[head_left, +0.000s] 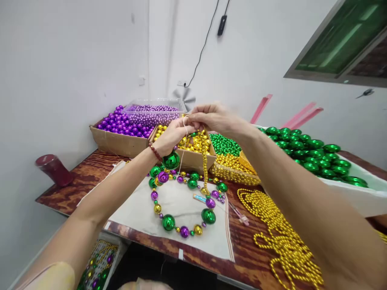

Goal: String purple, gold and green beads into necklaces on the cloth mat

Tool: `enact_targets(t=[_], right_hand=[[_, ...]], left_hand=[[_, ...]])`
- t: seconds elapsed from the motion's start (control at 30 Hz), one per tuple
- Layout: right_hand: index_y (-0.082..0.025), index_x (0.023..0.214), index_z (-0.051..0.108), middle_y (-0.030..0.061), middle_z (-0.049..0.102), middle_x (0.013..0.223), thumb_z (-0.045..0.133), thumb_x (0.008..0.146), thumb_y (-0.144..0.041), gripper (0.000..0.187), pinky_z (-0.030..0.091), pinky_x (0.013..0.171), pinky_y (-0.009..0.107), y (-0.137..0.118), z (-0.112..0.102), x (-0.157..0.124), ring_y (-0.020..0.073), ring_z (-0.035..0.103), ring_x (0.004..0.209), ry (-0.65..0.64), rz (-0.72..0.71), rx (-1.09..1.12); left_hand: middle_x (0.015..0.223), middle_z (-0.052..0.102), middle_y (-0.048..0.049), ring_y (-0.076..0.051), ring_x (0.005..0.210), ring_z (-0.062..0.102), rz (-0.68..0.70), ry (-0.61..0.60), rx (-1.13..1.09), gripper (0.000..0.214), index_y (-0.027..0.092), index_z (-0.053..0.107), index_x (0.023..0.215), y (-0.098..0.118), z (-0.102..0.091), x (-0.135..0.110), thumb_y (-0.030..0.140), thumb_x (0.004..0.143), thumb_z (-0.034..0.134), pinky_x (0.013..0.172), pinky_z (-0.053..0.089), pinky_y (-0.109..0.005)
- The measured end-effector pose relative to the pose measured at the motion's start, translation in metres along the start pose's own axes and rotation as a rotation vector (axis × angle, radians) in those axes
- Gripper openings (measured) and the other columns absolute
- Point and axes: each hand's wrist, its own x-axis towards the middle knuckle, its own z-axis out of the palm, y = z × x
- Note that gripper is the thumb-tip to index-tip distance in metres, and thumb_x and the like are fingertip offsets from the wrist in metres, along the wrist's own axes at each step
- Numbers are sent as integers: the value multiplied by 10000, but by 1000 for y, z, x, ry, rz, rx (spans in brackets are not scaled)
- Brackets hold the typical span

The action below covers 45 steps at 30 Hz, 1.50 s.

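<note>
My left hand point(171, 137) and my right hand point(208, 116) meet above the table, both with fingers pinched together. A white string point(182, 155) loops over the left fingers and hangs below them. Under my right hand dangles a gold bead chain point(205, 169), joining a necklace of large green, purple and gold beads point(184, 232). That necklace hangs in a loop over a white cloth point(133, 209). A big green bead point(171, 160) is just below my left wrist. The exact grip at the fingertips is partly hidden.
Behind my hands stand a cardboard box of purple balls point(121, 145), a box of gold balls point(193, 159) and a clear bin of lilac beads point(154, 108). Gold bead strands point(281, 229) and tweezers-like pink tool point(242, 217) lie right. A dark red cup point(53, 170) is left.
</note>
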Motion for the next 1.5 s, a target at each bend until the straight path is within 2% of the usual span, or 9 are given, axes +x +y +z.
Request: enact_targets(t=[0.3,0.5,0.6,0.73,0.87,1.03,1.17,1.33,1.5], right_hand=[[-190,732,644,32,695,662,705,827,-353,198,360,401,210,100,74,-41,122,612,550,296,161,540],[-229,746,666,57,765,898,704,836,-403,200,499,580,264,144,117,-90,191,682,836,339,214,677],[-245,787,680,68,761,1030,618,908,-392,200,525,606,321,161,141,-110,220,681,867,306,156,486],[-259,924,705,77,727,1172,510,971,-285,202,562,892,428,186,167,-119,253,680,1062,337,-75,-55],[-203,1018,722,105,731,1161,429,985,-169,297,541,988,374,204,178,-116,230,670,1132,469,-249,-507],[-191,1125,704,82,708,1230,469,980,-111,288,522,1007,325,213,183,-127,202,633,1204,449,-372,-706],[-191,1039,714,61,707,1238,495,975,-106,243,540,888,286,223,193,-139,197,620,1220,359,-359,-773],[-183,937,711,73,725,1199,462,976,-114,261,542,786,279,236,209,-152,182,706,1020,222,-289,-730],[-221,958,712,60,663,1314,494,966,-199,219,563,712,331,237,217,-166,228,718,977,14,50,-557]], left_hand=[[598,541,36,-54,446,499,-346,263,-69,106,147,556,714,-87,-25,-48,194,729,651,432,374,-172],[557,565,28,-78,434,534,-474,428,-125,144,149,561,705,-108,-45,-71,193,686,696,431,387,-181],[572,584,18,-70,475,535,-436,381,-70,106,137,585,691,-110,-48,-74,174,698,684,465,406,-171],[605,594,13,-48,498,515,-434,274,3,114,123,609,686,-112,-46,-79,175,688,711,463,382,-145],[605,593,10,-64,463,518,-596,183,-111,175,121,621,737,-113,-44,-89,211,669,754,444,409,-177],[645,625,-24,-109,561,599,-812,137,-262,217,113,632,787,-118,-50,-109,194,668,795,495,467,-207],[674,648,-29,-104,588,595,-832,154,-214,227,123,640,753,-130,-50,-125,239,664,813,520,447,-207],[695,654,-11,-71,596,546,-633,381,-13,216,128,676,707,-151,-45,-140,266,624,820,548,396,-192],[739,687,-35,-97,641,565,-575,492,30,187,139,691,694,-164,-49,-148,269,615,800,600,416,-222]])
